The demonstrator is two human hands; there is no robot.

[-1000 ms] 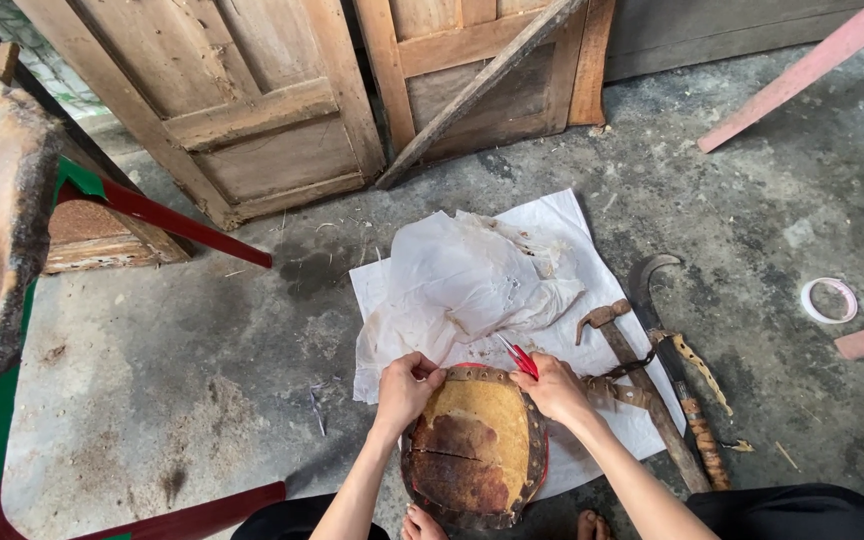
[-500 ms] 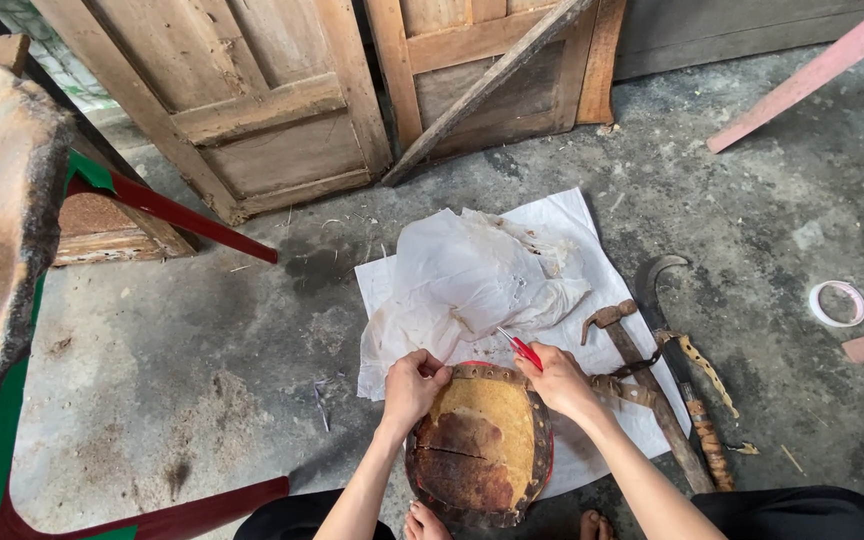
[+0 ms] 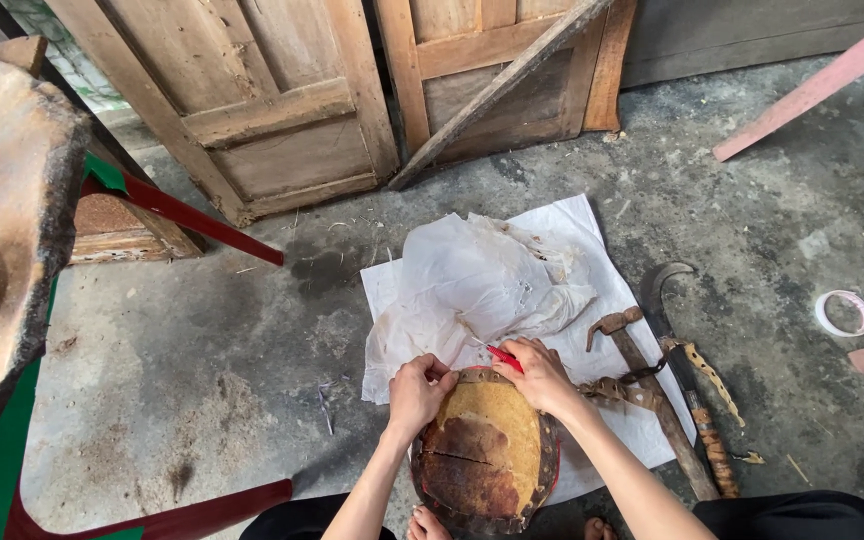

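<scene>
A: Left edge first. Rough wooden slab (image 3: 7,250) juts in from the left; red bar (image 3: 187,215) slants below it. Bare concrete floor (image 3: 202,370) between that and the work, open and wide.

B: And the hands?

A: Left hand (image 3: 418,392) curled tight, fingertips pinched at the far rim of the round drum (image 3: 485,450). What it pinches is too small to tell. The drum stands on the floor between the person's legs, yellow-brown skin facing up, its far edge overlapping the white paper sheet (image 3: 592,250).

B: Right hand?

A: Right hand (image 3: 542,375) closed around a small red tool (image 3: 503,356), tip laid at the drum's upper rim. The two hands are near each other, not touching.

B: Beyond them?

A: Crumpled white wrapping (image 3: 482,285) heaped on the sheet, just past the knuckles. To the right, hammer (image 3: 642,385) lying partly on the sheet's edge, curved sickle (image 3: 682,350) just beside it. Further right, tape roll (image 3: 843,313) well apart, alone on the concrete. Wooden doors (image 3: 352,90) close off the far side.
</scene>
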